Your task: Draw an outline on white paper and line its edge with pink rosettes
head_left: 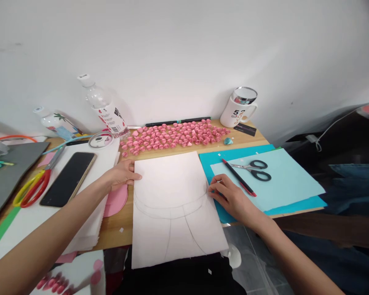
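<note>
A white sheet of drawing paper [169, 184] with pencilled curves lies in front of me, its near end jutting past the table edge over my lap. My left hand [123, 175] grips its upper left edge, thumb on top and fingers beneath. At the right edge, my right hand [227, 194] has its fingers curled and pinched against the paper; their tips are partly hidden. Beside my right hand, a black and red pencil [239, 177] and black-handled scissors [258, 170] rest on a light blue sheet [289, 180]. Pink paper [117, 200] shows below my left hand.
Many small pink paper coils [172, 135] cover the table's back. A plastic bottle [106, 106] and a white mug [237, 108] stand near the wall. Left are a phone [69, 179], red-yellow scissors [37, 186] and a white paper stack [80, 229].
</note>
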Demonstrator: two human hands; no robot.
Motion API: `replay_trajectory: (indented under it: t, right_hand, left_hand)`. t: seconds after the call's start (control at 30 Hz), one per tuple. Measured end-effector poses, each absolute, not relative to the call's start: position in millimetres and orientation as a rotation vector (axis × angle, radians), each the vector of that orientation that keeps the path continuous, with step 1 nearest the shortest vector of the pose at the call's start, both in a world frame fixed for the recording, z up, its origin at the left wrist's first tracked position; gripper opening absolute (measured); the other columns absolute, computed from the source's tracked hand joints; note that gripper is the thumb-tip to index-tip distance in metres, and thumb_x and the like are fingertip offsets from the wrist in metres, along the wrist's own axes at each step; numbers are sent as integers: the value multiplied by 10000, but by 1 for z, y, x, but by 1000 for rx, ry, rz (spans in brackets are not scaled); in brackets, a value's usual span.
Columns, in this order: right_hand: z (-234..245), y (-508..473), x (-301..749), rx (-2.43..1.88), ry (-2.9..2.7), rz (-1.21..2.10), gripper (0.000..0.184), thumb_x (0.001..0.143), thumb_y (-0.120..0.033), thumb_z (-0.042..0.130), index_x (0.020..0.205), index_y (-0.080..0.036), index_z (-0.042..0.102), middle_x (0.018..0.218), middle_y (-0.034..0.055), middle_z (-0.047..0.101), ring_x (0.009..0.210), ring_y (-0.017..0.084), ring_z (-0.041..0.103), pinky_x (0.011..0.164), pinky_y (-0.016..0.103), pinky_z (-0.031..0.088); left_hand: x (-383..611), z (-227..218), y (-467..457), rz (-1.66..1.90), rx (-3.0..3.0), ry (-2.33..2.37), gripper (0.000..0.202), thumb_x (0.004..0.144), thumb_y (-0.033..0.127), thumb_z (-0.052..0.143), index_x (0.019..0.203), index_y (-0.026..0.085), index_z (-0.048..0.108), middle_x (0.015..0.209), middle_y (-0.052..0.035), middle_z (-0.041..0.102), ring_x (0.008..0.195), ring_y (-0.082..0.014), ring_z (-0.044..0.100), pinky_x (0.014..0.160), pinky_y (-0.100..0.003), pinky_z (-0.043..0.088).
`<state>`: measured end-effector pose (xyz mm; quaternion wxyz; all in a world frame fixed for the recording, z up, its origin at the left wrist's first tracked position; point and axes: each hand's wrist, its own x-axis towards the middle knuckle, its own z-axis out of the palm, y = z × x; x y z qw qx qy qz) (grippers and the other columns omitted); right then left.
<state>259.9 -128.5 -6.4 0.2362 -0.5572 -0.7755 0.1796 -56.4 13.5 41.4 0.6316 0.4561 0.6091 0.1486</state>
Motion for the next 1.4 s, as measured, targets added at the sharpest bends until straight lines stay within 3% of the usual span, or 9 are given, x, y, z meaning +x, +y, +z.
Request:
replay_trajectory:
  t: [0.17,0.53,0.9,1.13,1.4]
  right_hand:
    - [-7,-136,256,-1498,-2138,431,159,920,-202,427,895,-200,583,961,81,531,710,158,590,617,294,503]
    - [1,-144,236,-1523,-2170,543,178,928,-170,407,806,-183,536,828,55,544,666,145,566,604,275,481]
    - [-4,-142,229,-1596,-2366,219,239,924,-129,348,755,-168,513,764,68,542,612,158,517,510,259,398]
    - [0,-141,230,-1598,-2260,409,173,875,-92,423,754,-176,514,764,56,558,638,155,550,562,266,438]
    - [0,-139,227,-1618,-2325,267,165,806,-51,429,728,-182,494,735,46,543,592,143,528,523,246,384]
  left_hand:
    - [-55,43,13,326,1037,1411,571,383,110,805,884,182,542,766,-11,702,848,-238,689,647,-295,557]
    - [-54,43,14,332,1039,1429,563,376,110,826,864,177,553,730,-1,693,779,-210,688,646,-291,562]
    - [-56,41,13,350,1030,1416,555,363,88,825,843,172,560,748,-19,697,824,-235,689,625,-279,560]
    - [-55,42,13,349,1023,1424,563,356,79,819,848,174,560,744,-10,698,800,-226,691,635,-291,568]
    - [-56,41,13,334,1039,1396,542,398,87,805,878,178,570,740,-7,697,808,-216,691,613,-260,561]
